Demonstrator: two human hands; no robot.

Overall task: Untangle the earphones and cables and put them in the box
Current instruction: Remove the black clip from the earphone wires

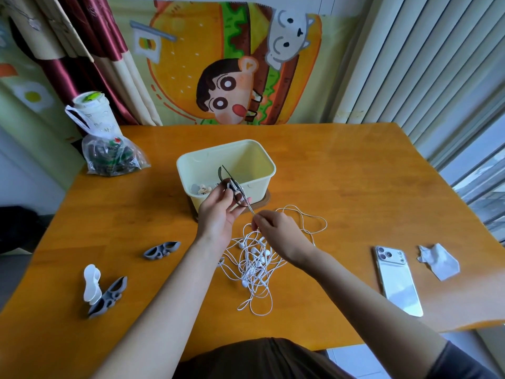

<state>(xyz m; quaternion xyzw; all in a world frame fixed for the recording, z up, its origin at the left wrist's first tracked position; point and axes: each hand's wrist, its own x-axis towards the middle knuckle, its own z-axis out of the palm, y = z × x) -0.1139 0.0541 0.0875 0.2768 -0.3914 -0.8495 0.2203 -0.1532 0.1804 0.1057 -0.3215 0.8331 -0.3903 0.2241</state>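
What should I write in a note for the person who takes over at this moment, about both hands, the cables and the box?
Left hand: grips the coiled dark cable in front of the box.
Right hand: pinches the free end of that cable.
White earphones: tangled on the table, near the hands.
Done: a few small things lie in the box; I cannot tell what they are.
Left: put the dark cable in the box, then untangle and box the earphones.
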